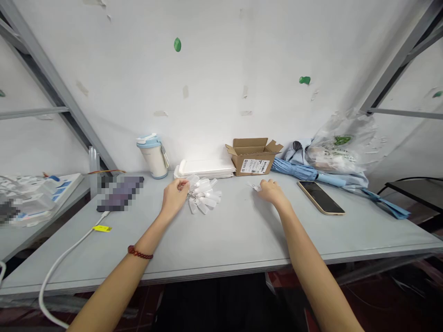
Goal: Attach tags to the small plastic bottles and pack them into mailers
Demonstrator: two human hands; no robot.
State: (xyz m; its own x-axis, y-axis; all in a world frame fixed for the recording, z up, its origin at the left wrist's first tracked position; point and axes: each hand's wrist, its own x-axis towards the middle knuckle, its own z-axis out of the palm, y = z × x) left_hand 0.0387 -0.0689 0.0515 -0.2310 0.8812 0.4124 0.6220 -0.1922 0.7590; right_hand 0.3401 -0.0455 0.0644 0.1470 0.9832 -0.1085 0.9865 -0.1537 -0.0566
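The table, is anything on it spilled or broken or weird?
Nothing looks spilled or broken on the table. It's just a bit messy: the pale pieces beside the left hand point every which way, and the cardboard box has its flaps sticking up.

Nothing is legible — the white label (254, 166) on the cardboard box (255, 157) bears print too small to read; the dark-marked yellow tag (103, 228) and the plastic bag (325, 161)'s green emblem — likewise unreadable.
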